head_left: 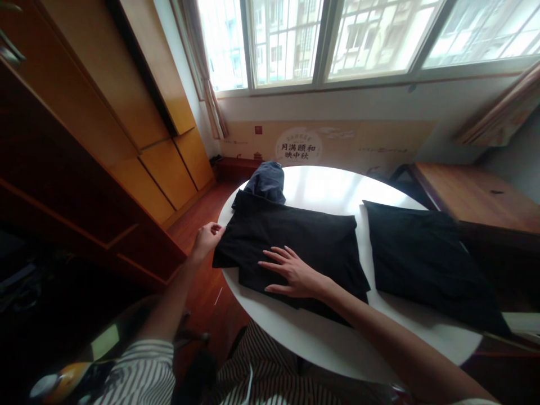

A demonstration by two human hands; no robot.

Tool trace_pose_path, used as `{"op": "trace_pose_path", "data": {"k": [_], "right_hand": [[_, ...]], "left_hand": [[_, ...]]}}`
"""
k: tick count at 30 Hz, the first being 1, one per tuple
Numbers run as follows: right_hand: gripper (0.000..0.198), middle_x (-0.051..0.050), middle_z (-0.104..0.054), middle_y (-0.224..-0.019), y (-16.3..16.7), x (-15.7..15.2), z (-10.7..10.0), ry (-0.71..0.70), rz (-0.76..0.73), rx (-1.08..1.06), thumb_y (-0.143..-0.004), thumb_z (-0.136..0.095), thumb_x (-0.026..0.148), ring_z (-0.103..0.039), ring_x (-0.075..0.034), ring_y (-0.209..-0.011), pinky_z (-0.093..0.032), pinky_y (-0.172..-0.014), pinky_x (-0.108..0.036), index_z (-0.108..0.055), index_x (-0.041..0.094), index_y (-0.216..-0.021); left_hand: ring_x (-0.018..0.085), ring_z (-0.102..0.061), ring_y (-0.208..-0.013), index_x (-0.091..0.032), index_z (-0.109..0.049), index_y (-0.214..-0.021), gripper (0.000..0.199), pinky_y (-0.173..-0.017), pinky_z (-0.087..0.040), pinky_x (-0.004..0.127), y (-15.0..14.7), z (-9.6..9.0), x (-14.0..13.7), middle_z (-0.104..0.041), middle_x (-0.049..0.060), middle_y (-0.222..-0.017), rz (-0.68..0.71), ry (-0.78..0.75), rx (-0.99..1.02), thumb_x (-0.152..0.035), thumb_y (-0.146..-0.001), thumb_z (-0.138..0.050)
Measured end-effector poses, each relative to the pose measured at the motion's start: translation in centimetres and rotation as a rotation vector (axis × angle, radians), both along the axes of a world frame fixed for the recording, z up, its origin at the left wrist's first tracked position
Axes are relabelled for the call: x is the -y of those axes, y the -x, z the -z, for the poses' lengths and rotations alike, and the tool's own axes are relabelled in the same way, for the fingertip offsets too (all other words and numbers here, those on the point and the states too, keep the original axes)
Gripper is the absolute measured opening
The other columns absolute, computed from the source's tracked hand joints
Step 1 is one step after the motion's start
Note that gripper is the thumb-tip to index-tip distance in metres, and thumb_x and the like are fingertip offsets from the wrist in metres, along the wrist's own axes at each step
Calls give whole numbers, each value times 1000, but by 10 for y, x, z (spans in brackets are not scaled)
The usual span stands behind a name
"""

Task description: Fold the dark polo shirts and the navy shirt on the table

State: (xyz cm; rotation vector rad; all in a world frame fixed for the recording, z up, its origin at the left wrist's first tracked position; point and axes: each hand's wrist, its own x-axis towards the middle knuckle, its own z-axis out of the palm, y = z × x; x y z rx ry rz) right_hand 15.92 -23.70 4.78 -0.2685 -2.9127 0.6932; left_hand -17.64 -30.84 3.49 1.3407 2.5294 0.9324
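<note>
From my remote seat I see the tall wooden wardrobe [105, 129] filling the left wall, with the barred window [337, 39] across the back. Below them a round white table [329, 337] takes up the middle of the view. On its right half lies a flat black garment [422, 259], apart from the one I'm working. The folded black T-shirt [304, 236] lies on the left half, its left edge at the table's rim, with a rolled dark blue garment [266, 181] touching its far end. My right hand [295, 274] rests palm down on the shirt, fingers spread and flat. My left hand [206, 239] is at the shirt's left edge, fingers curled in, pinching the fabric there.
</note>
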Motion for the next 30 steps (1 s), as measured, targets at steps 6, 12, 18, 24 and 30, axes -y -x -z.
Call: {"op": "trace_pose_path", "data": {"k": [6, 12, 18, 24, 30], "right_hand": [[74, -11, -35, -158, -2, 1, -4, 18, -12, -2, -86, -54, 71, -26, -33, -147, -13, -118, -59, -47, 30, -147], [66, -9, -39, -156, -2, -3, -1, 76, -4, -44, -89, -53, 66, -27, -31, -147, -14, -119, -58, -51, 29, -144], [55, -15, -51, -146, 2, -14, 5, 364, 152, -238, -99, -43, 51, -46, -25, -135, -30, -116, -47, -48, 19, -144], [53, -11, -57, -139, -9, -42, -21, 1079, 457, -472, -96, -41, 58, -60, -24, -120, -51, -96, -42, -53, 22, -134], [53, -7, -69, -80, -50, -77, -51, 1323, 664, -599, -89, -49, 66, -68, -22, -76, -57, -65, -33, -66, 18, -102]], "left_hand": [[24, -71, -89, -10, -72, -98, 44, -78, -53, 28, 9, -15, -66, -75, 14, -100, 17, 38, 204, -46, -74, -75], [31, -71, -88, -11, -73, -73, 51, -75, -56, 32, 10, -41, -80, -75, 11, -80, 244, 324, 469, -54, -50, -88], [28, -69, -102, -18, -66, -116, 70, -87, -58, 34, -14, -74, -64, -74, 8, -103, 535, 254, 797, -40, -54, -91], [22, -72, -88, -16, -52, -134, 68, -75, -58, 29, -98, -121, -83, -71, 9, -101, 666, 109, 857, -32, -75, -81], [14, -67, -67, -19, -40, -142, 75, -60, -53, 24, -244, -77, -95, -69, 7, -94, 815, -25, 1010, -32, -79, -79]]}}
